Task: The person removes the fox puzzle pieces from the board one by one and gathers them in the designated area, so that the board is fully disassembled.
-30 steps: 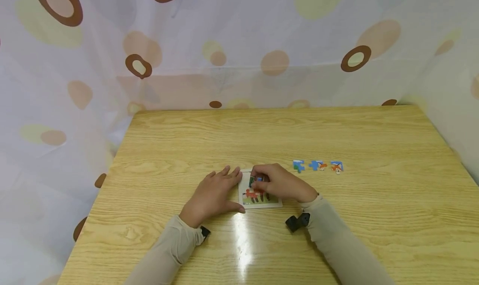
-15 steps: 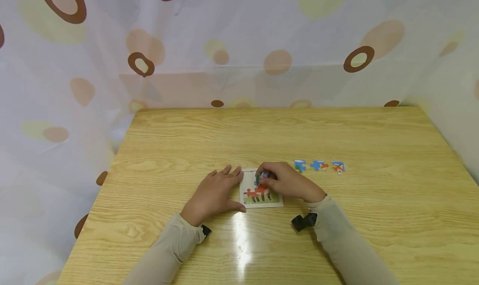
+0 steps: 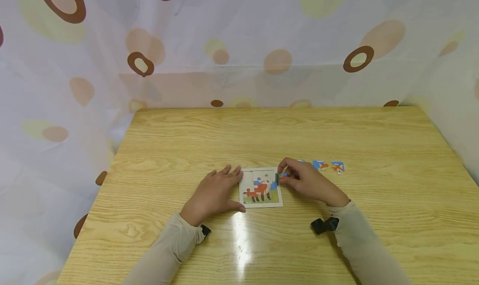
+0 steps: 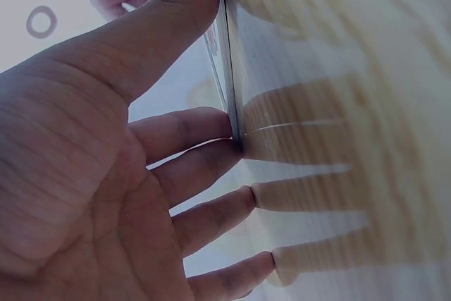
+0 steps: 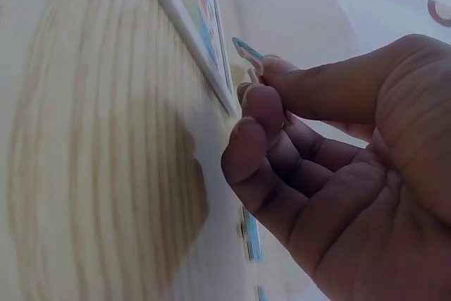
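A small white-framed puzzle tray [image 3: 275, 205] lies flat on the table, holding joined pieces with a red-orange, dark-legged animal. Its left part shows pale backing. My left hand [image 3: 212, 193] rests at the tray's left edge with fingers spread. In the left wrist view, the thumb [image 4: 169, 22] and nearest fingertips touch that edge. My right hand [image 3: 312, 181] pinches a small puzzle piece [image 3: 283, 177], coloured green, blue and orange, at the tray's right edge. From the right wrist view, this piece [image 5: 246, 53] is tilted between thumb and fingers, above the tabletop.
Loose pieces lie behind and right of my right hand: an orange-and-blue piece [image 3: 320, 165], another with an animal face [image 3: 338, 167], and one mostly hidden by the hand. A patterned cloth [image 3: 239, 85] hangs behind the wooden table [image 3: 187, 131].
My right hand has moved right from over the tray to its right edge, carrying the pinched puzzle piece. More of the tray picture shows. The left hand has stayed in place.
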The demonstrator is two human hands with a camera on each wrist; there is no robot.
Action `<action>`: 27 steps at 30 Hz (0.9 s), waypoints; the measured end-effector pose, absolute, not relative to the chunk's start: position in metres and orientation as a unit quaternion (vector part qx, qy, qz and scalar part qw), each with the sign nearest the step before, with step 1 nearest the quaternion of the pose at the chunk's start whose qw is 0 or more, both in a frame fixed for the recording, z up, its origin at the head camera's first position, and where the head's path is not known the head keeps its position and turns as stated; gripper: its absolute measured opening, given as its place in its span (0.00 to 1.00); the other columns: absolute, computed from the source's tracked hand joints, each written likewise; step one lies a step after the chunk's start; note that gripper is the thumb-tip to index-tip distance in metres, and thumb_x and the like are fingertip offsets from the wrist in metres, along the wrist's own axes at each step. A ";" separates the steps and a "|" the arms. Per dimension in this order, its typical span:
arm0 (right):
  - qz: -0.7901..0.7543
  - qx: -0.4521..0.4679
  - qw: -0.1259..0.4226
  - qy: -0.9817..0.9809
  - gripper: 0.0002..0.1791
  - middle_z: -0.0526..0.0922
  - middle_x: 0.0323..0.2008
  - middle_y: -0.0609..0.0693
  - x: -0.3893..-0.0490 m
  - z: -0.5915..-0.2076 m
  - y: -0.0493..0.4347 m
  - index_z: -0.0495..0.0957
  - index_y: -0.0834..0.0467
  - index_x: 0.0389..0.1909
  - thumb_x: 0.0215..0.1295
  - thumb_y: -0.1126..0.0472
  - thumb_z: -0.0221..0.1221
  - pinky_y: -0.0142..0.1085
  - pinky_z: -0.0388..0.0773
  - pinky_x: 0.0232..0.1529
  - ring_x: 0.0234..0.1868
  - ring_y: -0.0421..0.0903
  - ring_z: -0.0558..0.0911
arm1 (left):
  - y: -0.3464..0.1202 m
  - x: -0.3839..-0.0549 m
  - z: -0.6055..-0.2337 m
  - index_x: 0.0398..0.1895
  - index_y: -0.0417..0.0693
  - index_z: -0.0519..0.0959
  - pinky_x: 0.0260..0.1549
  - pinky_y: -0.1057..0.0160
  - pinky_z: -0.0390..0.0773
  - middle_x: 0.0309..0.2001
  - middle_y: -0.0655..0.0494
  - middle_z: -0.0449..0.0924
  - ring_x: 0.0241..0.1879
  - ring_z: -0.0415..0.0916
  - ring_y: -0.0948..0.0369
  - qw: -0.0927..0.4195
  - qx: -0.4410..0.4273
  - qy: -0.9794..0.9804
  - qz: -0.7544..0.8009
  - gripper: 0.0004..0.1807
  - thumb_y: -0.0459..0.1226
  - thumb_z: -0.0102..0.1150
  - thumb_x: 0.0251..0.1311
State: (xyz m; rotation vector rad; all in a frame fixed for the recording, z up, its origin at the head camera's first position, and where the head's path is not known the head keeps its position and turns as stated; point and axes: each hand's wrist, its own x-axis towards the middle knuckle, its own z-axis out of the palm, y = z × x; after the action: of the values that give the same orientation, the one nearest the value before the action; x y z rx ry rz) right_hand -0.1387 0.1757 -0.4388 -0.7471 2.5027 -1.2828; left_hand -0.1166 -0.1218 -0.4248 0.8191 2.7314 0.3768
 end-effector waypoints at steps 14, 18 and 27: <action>-0.432 -0.211 0.105 0.871 0.06 0.81 0.29 0.50 -0.128 -0.435 0.211 0.76 0.63 0.42 0.71 0.69 0.64 0.33 0.77 0.27 0.23 0.43 0.79 | -0.123 -0.115 -0.427 0.78 0.45 0.66 0.71 0.39 0.60 0.78 0.51 0.61 0.78 0.55 0.48 0.129 0.281 0.941 0.139 0.56 0.61 0.76 0.49; -0.433 -0.220 0.088 0.869 0.05 0.79 0.29 0.49 -0.125 -0.435 0.217 0.77 0.63 0.41 0.69 0.70 0.64 0.33 0.76 0.26 0.23 0.40 0.77 | -0.122 -0.115 -0.427 0.78 0.45 0.66 0.71 0.39 0.60 0.78 0.51 0.61 0.78 0.55 0.48 0.128 0.284 0.940 0.135 0.56 0.62 0.76 0.50; -0.385 -0.246 0.048 0.888 0.07 0.78 0.28 0.43 -0.124 -0.440 0.223 0.78 0.59 0.39 0.67 0.70 0.67 0.33 0.74 0.28 0.26 0.37 0.75 | -0.122 -0.117 -0.428 0.78 0.45 0.66 0.71 0.39 0.61 0.77 0.50 0.62 0.78 0.56 0.48 0.122 0.288 0.941 0.130 0.56 0.62 0.76 0.50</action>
State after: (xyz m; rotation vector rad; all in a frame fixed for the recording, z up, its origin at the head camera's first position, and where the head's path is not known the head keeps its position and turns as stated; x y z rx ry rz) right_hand -0.1243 0.2228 -0.4398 -0.7509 2.7075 -1.1747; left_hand -0.1165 -0.1219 -0.4276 0.8412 2.7456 0.3793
